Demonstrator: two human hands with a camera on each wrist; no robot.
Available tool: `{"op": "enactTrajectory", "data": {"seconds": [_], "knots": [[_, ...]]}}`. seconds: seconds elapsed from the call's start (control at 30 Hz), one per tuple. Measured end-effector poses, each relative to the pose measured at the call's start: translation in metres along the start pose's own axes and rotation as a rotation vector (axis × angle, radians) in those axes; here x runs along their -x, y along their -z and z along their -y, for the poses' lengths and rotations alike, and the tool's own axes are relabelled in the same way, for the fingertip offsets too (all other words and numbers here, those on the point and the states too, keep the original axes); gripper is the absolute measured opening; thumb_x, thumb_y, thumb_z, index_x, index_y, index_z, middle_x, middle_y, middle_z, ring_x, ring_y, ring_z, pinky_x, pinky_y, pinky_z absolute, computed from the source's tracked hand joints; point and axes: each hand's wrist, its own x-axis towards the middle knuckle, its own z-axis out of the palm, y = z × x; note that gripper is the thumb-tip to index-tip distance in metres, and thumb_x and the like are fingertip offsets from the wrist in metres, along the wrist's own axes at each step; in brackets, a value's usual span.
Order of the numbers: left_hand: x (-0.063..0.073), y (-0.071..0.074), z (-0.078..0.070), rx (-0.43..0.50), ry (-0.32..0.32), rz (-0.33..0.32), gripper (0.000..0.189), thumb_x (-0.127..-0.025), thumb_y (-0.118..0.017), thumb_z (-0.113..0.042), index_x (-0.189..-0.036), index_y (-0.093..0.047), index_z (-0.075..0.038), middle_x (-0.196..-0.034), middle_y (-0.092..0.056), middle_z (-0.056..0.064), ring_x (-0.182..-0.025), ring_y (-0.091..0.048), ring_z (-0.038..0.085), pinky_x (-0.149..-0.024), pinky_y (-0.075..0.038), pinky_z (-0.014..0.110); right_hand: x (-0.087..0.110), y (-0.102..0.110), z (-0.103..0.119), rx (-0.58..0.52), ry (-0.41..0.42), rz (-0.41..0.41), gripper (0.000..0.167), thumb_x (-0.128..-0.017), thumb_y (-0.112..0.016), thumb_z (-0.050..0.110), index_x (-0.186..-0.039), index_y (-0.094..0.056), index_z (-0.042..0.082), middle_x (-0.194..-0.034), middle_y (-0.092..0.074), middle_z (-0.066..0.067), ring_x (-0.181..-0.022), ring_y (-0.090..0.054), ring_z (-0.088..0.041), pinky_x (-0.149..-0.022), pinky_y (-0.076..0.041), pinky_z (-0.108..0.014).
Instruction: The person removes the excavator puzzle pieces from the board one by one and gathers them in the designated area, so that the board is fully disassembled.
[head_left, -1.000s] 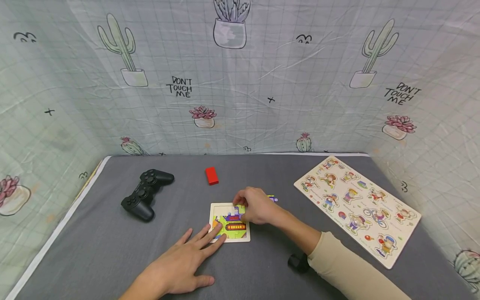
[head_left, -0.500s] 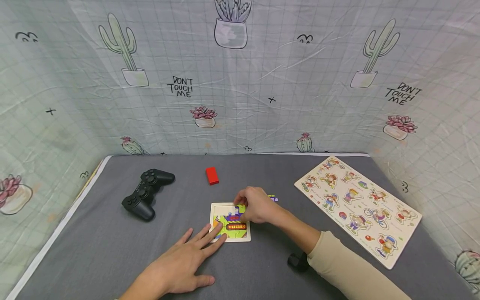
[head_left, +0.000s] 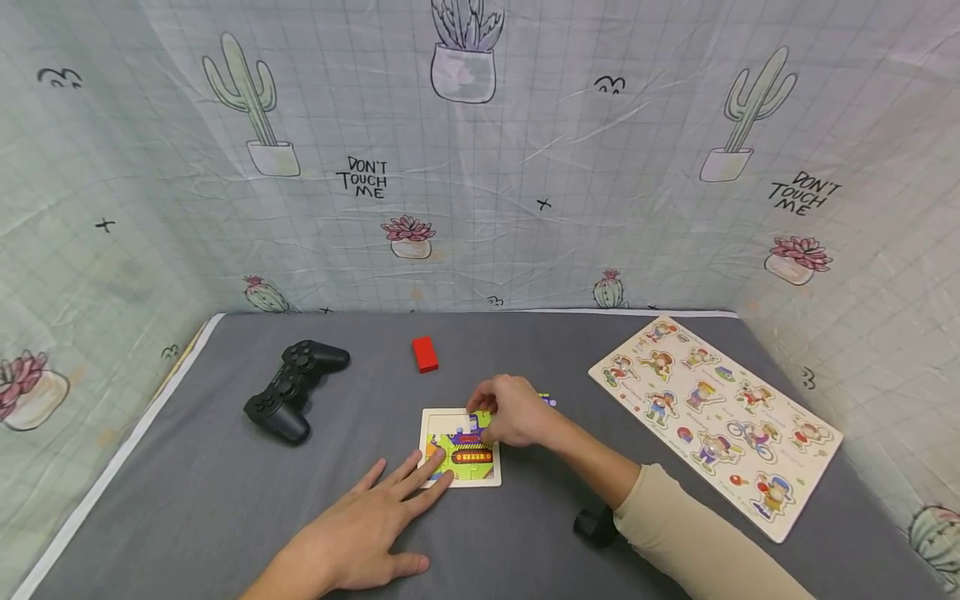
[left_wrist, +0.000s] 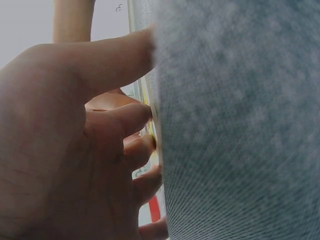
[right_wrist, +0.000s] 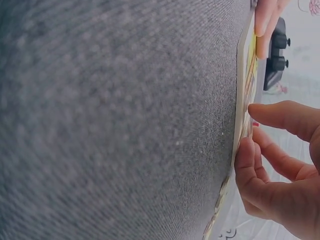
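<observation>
A small square jigsaw puzzle (head_left: 441,421) in a pale frame lies on the grey cloth, its picture a yellow-green and purple tracked vehicle. Spread and fairly straight, the fingers of my left hand (head_left: 367,529) rest on its lower left part. My right hand (head_left: 513,412) reaches over the upper right corner, thumb and fingers bent about a green and purple puzzle piece (head_left: 476,422). In the right wrist view, that thumb and the fingertips touch down at the puzzle, and the piece itself is hard to make out. The frame's upper left part shows bare pale backing.
Partly hidden behind my right hand lie purple and yellow puzzle pieces (head_left: 547,400). A black game controller (head_left: 292,392) is on the left, a red block (head_left: 424,354) at the back. A large picture board (head_left: 720,421) lies right. A black object (head_left: 595,527) sits by the right sleeve.
Both hands and the puzzle stay in nearly the same place. The head view has shifted very slightly.
</observation>
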Motion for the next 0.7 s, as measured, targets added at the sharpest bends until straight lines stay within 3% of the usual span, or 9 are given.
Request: {"op": "enactTrajectory", "data": {"seconds": [0.7], "knots": [[0.000, 0.002, 0.000, 0.007, 0.000, 0.007, 0.091, -0.089, -0.074, -0.057, -0.165, -0.030, -0.031, -0.176, -0.010, -0.010, -0.163, -0.015, 0.028, -0.125, -0.019, 0.069, 0.009, 0.023, -0.019, -0.091, -0.013, -0.036, 0.036, -0.068, -0.089, -0.004, -0.100, -0.079, 0.008, -0.091, -0.073, -0.002, -0.084, -0.064, -0.014, -0.077, -0.054, -0.028]]}}
